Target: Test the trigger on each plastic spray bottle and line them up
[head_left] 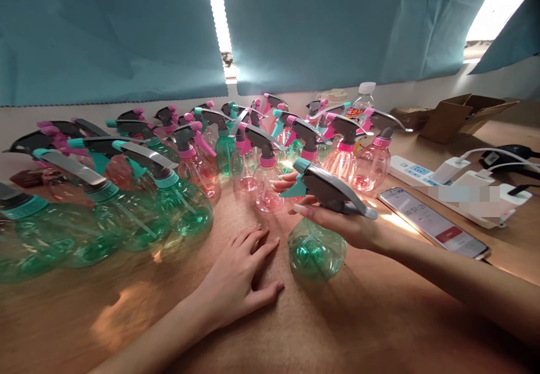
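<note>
A green spray bottle (317,250) with a grey and teal trigger head stands upright in front of me. At its neck is my right hand (352,225), with the thumb on the near side and the other fingers reaching past the far side under the trigger. Whether the bottle's base touches the table is hard to tell. My left hand (242,273) lies flat on the table to the left of this bottle, fingers spread and holding nothing. Just beyond both hands stands a pink spray bottle (269,193).
Several green spray bottles (185,213) line the left side, with more pink ones (373,166) behind. To the right lie a phone (434,222), a white power strip (476,205) with plugs and cables, and an open cardboard box (458,118). A teal curtain (316,31) hangs at the back.
</note>
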Demonstrator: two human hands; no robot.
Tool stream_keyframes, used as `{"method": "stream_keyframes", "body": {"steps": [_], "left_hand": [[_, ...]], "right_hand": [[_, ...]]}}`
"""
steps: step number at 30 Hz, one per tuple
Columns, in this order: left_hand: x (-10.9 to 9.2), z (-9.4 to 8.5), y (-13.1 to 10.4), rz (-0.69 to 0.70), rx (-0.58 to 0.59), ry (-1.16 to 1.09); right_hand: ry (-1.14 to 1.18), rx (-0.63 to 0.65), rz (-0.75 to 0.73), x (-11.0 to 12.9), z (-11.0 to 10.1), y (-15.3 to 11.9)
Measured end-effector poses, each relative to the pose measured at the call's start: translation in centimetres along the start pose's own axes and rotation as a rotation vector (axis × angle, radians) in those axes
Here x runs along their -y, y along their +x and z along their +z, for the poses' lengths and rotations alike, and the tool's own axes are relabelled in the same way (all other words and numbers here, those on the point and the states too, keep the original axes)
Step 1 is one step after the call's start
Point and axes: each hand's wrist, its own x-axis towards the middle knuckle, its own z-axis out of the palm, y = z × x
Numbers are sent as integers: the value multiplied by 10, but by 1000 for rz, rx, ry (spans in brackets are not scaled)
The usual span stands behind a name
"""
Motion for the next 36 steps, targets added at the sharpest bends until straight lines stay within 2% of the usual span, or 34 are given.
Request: {"method": "stream_keyframes", "body": {"steps": [14, 28, 36], "left_hand": [[0, -1, 0, -8, 6, 0], [-2, -2, 0, -11, 4, -18], [-2, -3, 0, -9, 7, -19]], "right_hand": [[38, 14, 21, -7, -3, -4], [-21, 71, 41, -11, -7, -6], [-53, 38, 48, -13, -8, -8]]}}
